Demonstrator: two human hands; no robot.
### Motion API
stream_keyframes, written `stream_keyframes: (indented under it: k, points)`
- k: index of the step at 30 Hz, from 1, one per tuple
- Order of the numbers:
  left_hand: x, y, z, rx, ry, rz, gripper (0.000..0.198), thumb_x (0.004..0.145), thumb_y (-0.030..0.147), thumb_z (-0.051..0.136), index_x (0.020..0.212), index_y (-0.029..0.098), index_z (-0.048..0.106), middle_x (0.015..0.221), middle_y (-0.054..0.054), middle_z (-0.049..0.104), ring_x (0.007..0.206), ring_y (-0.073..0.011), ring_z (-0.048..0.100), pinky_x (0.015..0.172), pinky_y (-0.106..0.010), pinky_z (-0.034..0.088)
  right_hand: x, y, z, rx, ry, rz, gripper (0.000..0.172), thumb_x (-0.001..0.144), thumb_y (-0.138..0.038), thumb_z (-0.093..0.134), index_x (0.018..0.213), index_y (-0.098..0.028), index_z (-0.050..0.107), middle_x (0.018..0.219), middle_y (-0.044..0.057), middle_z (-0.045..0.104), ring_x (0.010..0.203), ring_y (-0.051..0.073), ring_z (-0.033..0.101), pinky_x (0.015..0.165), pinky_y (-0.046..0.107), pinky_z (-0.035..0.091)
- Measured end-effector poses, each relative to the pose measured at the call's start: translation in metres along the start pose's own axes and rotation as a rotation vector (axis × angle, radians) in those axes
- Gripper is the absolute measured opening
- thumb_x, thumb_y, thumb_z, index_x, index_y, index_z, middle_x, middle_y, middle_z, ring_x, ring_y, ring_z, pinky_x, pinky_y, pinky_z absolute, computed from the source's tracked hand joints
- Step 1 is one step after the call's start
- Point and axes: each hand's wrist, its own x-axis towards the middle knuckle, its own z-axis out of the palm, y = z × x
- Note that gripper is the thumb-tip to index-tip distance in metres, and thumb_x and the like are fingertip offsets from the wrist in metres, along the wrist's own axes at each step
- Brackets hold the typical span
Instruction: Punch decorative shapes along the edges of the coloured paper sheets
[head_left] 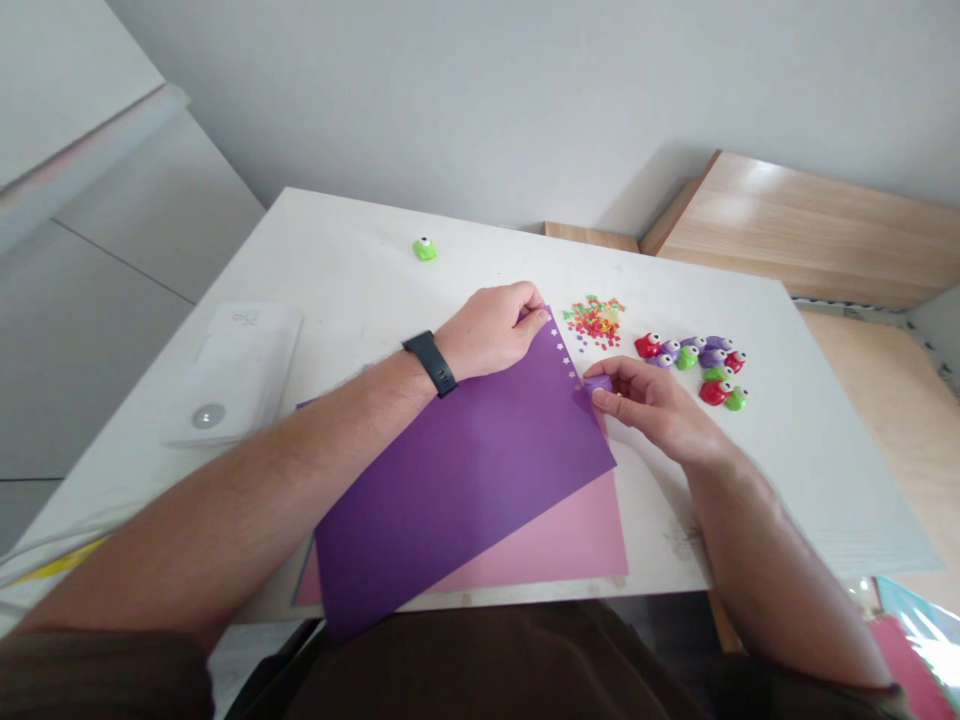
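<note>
A purple sheet of paper (465, 480) lies at an angle over a pink sheet (547, 540), its lower left corner hanging past the table's front edge. Several small flower-shaped holes run along its right edge. My left hand (499, 325) pinches the sheet's top corner between thumb and fingers. My right hand (652, 400) is closed on a small purple punch (598, 384), which sits at the sheet's right edge just below the row of holes. Beyond the sheet is a pile of tiny red, green, yellow and orange paper pieces (598, 322).
Several red, green and purple punches (686, 357) stand right of the paper pieces. A lone green punch (424, 249) is near the table's back edge. A clear-and-white case (240, 370) lies at the left. Cables (56, 540) cross the front left corner.
</note>
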Motion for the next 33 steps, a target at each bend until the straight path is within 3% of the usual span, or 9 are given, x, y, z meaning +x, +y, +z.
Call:
stream_keyframes:
  k: [14,19,25,30,33]
  points:
    - [0.000,0.000,0.000,0.000,-0.009,-0.003,0.020,0.100,0.036,0.056,0.097,0.021,0.068,0.091,-0.004,0.077,0.083,-0.0204,0.070,0.076,-0.033,0.049,0.001,0.001,-0.001,-0.048,0.050,-0.020,0.037,0.092,-0.049,0.078,0.119,-0.024,0.072,0.106,0.005,0.074,0.088,0.021,0.066,0.080,0.037,0.054]
    - [-0.001,-0.003,0.001,0.019,-0.040,0.007,0.021,0.100,0.038,0.055,0.097,0.022,0.068,0.092,-0.004,0.077,0.083,-0.0208,0.070,0.075,-0.033,0.049,0.007,0.010,-0.002,-0.262,0.227,-0.055,0.041,0.091,-0.049,0.077,0.123,-0.024,0.072,0.101,0.005,0.074,0.081,0.020,0.063,0.073,0.036,0.051]
    - [-0.001,-0.007,0.003,0.038,-0.093,-0.011,0.023,0.101,0.041,0.053,0.096,0.023,0.068,0.090,-0.004,0.078,0.082,-0.0216,0.071,0.072,-0.033,0.049,0.008,0.011,-0.010,-0.462,0.339,-0.077,0.044,0.090,-0.044,0.075,0.128,-0.023,0.069,0.100,0.006,0.075,0.082,0.022,0.068,0.074,0.038,0.053]
    - [-0.002,-0.006,0.003,0.021,-0.097,-0.010,0.021,0.100,0.040,0.055,0.096,0.024,0.068,0.092,-0.004,0.079,0.082,-0.0220,0.072,0.075,-0.034,0.051,0.004,0.005,-0.024,-0.778,0.396,0.019,0.031,0.091,-0.040,0.069,0.115,-0.020,0.072,0.091,0.007,0.077,0.079,0.025,0.071,0.075,0.041,0.053]
    - [-0.003,-0.004,0.002,0.020,-0.095,-0.002,0.021,0.101,0.039,0.055,0.096,0.024,0.068,0.092,-0.004,0.079,0.083,-0.0222,0.072,0.075,-0.034,0.050,0.006,0.011,-0.029,-0.914,0.403,-0.045,0.034,0.092,-0.032,0.063,0.120,-0.017,0.075,0.110,0.013,0.078,0.091,0.029,0.073,0.088,0.044,0.055]
